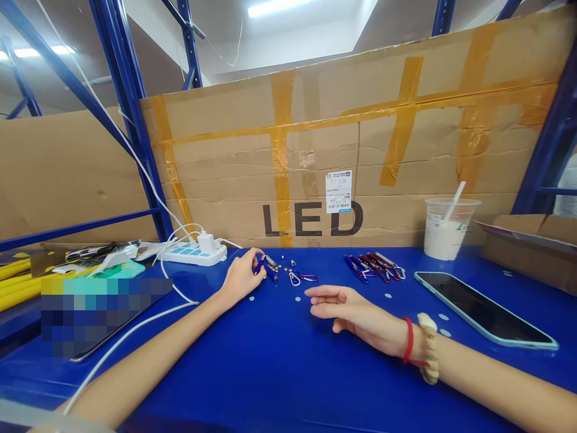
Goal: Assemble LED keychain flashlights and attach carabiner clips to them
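Note:
My left hand (243, 275) reaches to the back of the blue tabletop, its fingers closed around a small dark blue tube (258, 264). Beside those fingertips lie another blue tube (271, 273), a silver one and several tiny metal parts. A silver carabiner clip (294, 278) and a purple carabiner clip (309, 278) rest just to the right. My right hand (342, 308) hovers over the middle of the table with fingers stretched out and holds nothing. Behind it sits a row of blue, red and silver tubes with carabiner clips (374, 267).
At the right are a phone (484, 310), a cup with a straw (448, 231) and a cardboard box (532, 249). A white power strip (193, 254) with cables stands left, near packets and yellow tubes (18, 282). A large cardboard sheet (225, 180) walls the back.

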Demonstrator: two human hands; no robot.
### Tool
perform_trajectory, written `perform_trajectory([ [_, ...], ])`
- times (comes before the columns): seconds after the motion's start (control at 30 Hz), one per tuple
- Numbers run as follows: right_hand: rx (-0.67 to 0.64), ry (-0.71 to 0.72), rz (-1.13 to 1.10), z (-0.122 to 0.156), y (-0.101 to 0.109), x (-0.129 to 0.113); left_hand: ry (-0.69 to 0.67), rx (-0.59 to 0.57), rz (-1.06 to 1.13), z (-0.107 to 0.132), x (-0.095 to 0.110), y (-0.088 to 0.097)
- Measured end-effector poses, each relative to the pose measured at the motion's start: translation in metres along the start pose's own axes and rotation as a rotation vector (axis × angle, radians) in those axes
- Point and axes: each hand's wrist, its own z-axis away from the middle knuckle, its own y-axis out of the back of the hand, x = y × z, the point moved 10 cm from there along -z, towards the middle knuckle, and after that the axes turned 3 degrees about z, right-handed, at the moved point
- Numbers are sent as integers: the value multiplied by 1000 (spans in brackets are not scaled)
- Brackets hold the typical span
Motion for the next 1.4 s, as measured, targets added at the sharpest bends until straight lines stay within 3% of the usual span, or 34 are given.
perform_trajectory([
  [0.83, 36, -38, 25, 1, 2, 1, -50, -78, 26, 1, 4, -8],
  [1.4, -19, -60, -49, 1, 1, 2, -52, -92, 46, 1, 5, -10],
])
